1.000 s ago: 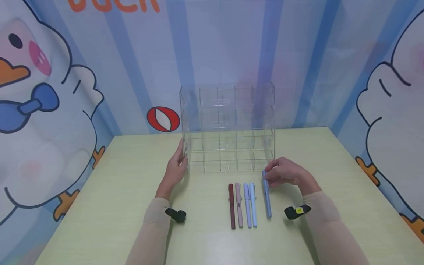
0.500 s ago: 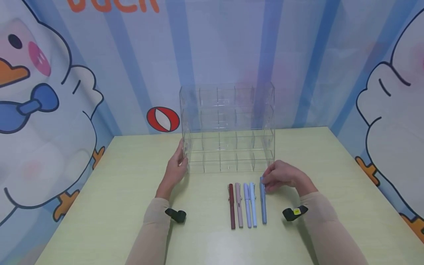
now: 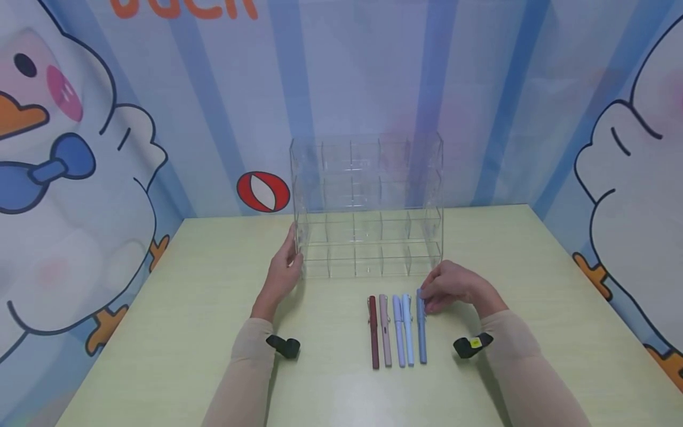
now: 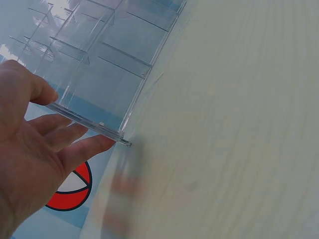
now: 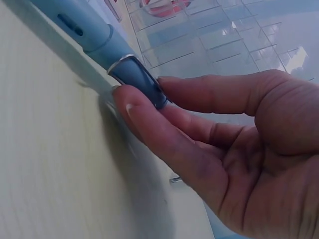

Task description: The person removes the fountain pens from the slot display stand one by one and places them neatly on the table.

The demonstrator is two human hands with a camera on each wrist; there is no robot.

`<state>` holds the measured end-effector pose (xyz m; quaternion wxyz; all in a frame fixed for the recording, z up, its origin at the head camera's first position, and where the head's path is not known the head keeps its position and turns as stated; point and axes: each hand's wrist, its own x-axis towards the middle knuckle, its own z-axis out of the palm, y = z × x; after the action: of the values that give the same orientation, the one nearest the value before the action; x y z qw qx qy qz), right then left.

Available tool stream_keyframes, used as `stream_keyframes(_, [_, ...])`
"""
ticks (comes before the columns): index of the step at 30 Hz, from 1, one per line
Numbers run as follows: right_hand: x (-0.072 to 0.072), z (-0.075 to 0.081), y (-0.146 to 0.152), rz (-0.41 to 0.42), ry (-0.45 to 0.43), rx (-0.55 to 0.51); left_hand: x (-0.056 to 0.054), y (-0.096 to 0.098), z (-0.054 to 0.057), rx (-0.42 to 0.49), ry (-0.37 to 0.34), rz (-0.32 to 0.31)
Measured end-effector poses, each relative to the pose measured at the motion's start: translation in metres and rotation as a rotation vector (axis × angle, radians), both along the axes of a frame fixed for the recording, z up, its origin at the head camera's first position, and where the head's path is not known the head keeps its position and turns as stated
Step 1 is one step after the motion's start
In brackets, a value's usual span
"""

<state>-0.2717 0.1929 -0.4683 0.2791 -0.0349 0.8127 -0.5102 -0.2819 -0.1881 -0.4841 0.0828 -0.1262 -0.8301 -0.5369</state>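
A clear plastic pen rack (image 3: 368, 231) with several rows of compartments stands upright on the table. My left hand (image 3: 283, 270) holds its left side panel, thumb at the front and fingers along the outside, as the left wrist view shows. My right hand (image 3: 453, 286) pinches the capped end of a steel-blue pen (image 3: 422, 332) between thumb and index finger; in the right wrist view its metal clip (image 5: 134, 67) shows. Left of it lie a light blue pen (image 3: 408, 335), a lavender pen (image 3: 398, 335), a mauve pen (image 3: 385, 335) and a dark red pen (image 3: 374, 338), roughly parallel.
The pale table (image 3: 176, 332) reaches back to a striped blue backdrop (image 3: 363, 77) printed with cartoon ducks and a red ball. The rack stands near the table's back edge. A small black camera sits on each wrist.
My right hand has moved left and slightly toward me with the steel-blue pen, bringing it beside the light blue one and more parallel to the row. The left hand and rack have stayed still.
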Motion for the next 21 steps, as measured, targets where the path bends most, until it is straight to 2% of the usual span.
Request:
stream_keyframes(5, [0.000,0.000,-0.002,-0.008,0.018,0.037,0.018,0.006,0.024,0.001,0.003,-0.029])
stream_keyframes(6, [0.001,0.000,-0.002,-0.007,0.024,0.043,0.018,0.006,0.024,-0.005,0.007,-0.031])
stream_keyframes(13, [0.004,0.003,-0.005,-0.003,0.094,0.099,-0.005,-0.002,-0.005,0.006,0.030,-0.018])
stream_keyframes(21, [0.006,0.002,-0.009,-0.005,0.122,0.163,-0.006,-0.003,-0.009,0.017,0.030,-0.009])
